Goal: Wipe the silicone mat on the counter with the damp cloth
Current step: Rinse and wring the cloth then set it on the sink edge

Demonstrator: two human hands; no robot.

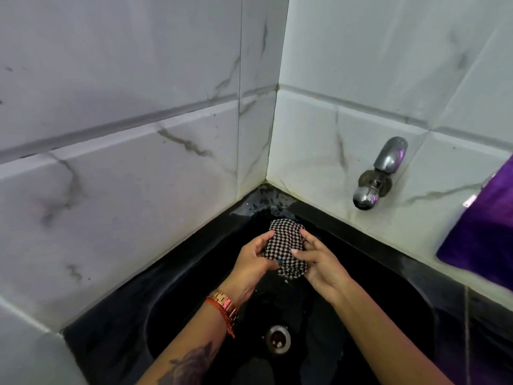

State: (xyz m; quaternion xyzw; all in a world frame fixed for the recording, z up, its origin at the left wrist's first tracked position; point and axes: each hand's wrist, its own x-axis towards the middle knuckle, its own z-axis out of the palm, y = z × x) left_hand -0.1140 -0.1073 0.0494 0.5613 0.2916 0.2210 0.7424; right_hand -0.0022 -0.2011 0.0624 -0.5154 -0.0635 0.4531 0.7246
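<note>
From my remote station, nearest the camera I see two forearms reaching forward over a black sink (177,276). The left wrist carries a metal watch (225,304) and an orange thread band.

The sink bowl holds no dishes that I can make out. Its metal drain (277,339) sits at the bottom with a few pale specks in it. I cannot tell whether water stands in the bowl, because the surface is too dark.

Above the bowl, both hands hold the cloth (286,248), a bunched black-and-white checked fabric. The left hand (255,259) grips its left side with fingers curled round the fabric and the thumb on top. The right hand (319,262) grips the right side, thumb across the front and fingers wrapped behind. I judge this two-handed hold over the bowl serves to wring or squeeze the cloth, so that run-off falls into the sink and not on the counter.

Beyond the hands, the far corner of the sink rim shows water droplets. A chrome tap (377,176) projects from the right wall; no water stream is visible from it. A purple fabric (483,232) hangs at the right edge.

The silicone mat is not in view. I judge that the wiping step has not yet begun.
</note>
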